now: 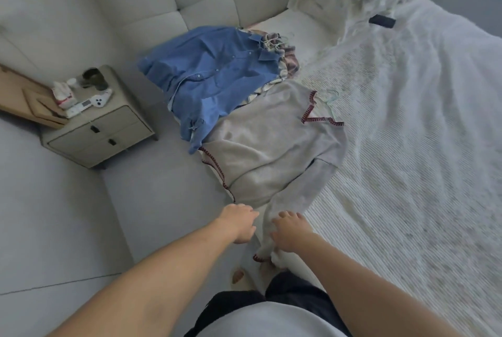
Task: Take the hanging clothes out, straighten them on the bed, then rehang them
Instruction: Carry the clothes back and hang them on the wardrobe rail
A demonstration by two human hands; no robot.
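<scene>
Item: grey sweater, flat on bed, near edge; collar twd far side w/ pale hanger at neck, hem twd floor side. Sleeve runs long-axis from shoulder straight back twd both hands, cuff dangling off edge.
R hand: on sleeve nr cuff, fingers curled into fabric, gripping.
L hand: just beside sleeve, fingers curled under; hold on cloth – cannot tell.
Nearer: R hand.
Beyond: blue shirt.

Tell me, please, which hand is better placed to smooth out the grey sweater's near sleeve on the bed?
Probably the right hand: it already rests on the sleeve of the grey sweater, near its red-stitched cuff. The left hand sits beside the sleeve, at the sweater's hem.
</scene>
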